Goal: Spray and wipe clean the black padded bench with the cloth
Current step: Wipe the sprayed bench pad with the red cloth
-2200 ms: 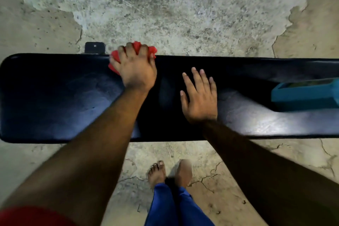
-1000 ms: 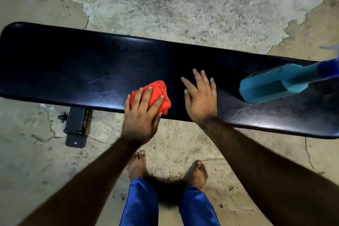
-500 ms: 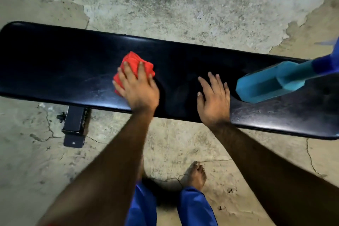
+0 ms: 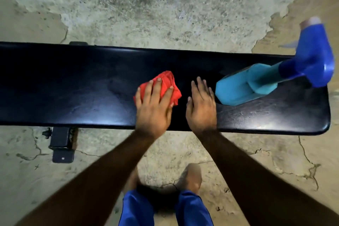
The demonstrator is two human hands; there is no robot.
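Pressing red cloth (image 4: 165, 86) flat on black bench (image 4: 73, 88) w/ my left hand (image 4: 154, 108), fingers spread over it, abt mid-bench. Cloth slid right since half sec ago, now just beside right hand (image 4: 200, 104), which lies open, palm down, gripping nothing. Spray bottle (image 4: 266, 80) standing on bench right of it.

You have no text to read here: no label, brand, number or sign shows on the spray bottle (image 4: 244, 86), whose teal body looks plain and whose blue trigger head is blurred, nor on the black padded bench (image 4: 73, 86), the red cloth (image 4: 165, 82) or the bench's metal foot (image 4: 62, 145).
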